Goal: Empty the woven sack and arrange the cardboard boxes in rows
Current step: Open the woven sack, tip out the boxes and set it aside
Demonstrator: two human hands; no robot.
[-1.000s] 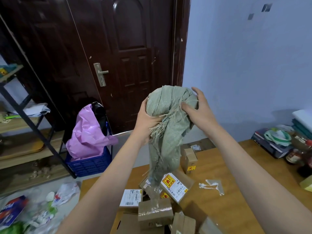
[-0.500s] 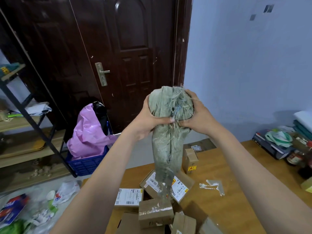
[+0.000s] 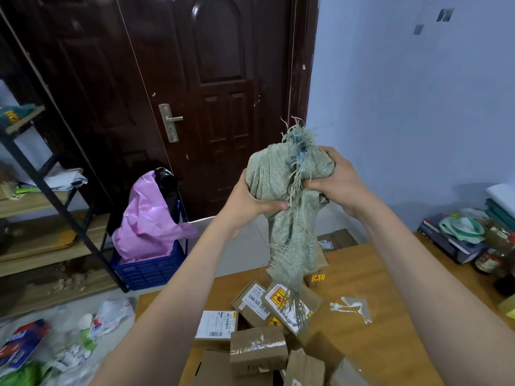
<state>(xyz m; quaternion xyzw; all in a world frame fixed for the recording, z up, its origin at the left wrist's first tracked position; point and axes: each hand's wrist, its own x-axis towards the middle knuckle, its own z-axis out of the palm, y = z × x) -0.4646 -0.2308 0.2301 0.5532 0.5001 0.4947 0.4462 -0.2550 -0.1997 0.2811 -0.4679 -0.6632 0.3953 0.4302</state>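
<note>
I hold a grey-green woven sack (image 3: pixel 289 207) bunched up in the air above the wooden table (image 3: pixel 370 280). My left hand (image 3: pixel 250 201) grips its left side and my right hand (image 3: pixel 334 182) grips its upper right, with frayed threads sticking out on top. The sack's loose tail hangs down to a heap of cardboard boxes. Several boxes lie jumbled below: one with a white barcode label (image 3: pixel 216 325), a taped plain one (image 3: pixel 257 353), one with a red-and-yellow sticker (image 3: pixel 289 305), and a small one (image 3: pixel 317 277) partly behind the sack.
A dark wooden door (image 3: pixel 217 93) stands ahead. A blue crate (image 3: pixel 150 268) holding a pink bag sits on the floor beside a metal-and-wood shelf (image 3: pixel 41 207). Plastic litter (image 3: pixel 55 344) covers the floor at left. Books and jars (image 3: pixel 468 240) crowd the table's right edge. Tape scraps (image 3: pixel 352 306) lie on the table.
Both hands have gathered the sack into a tighter bundle and shifted it slightly right and up. The hanging tail has shortened. The boxes below have not moved.
</note>
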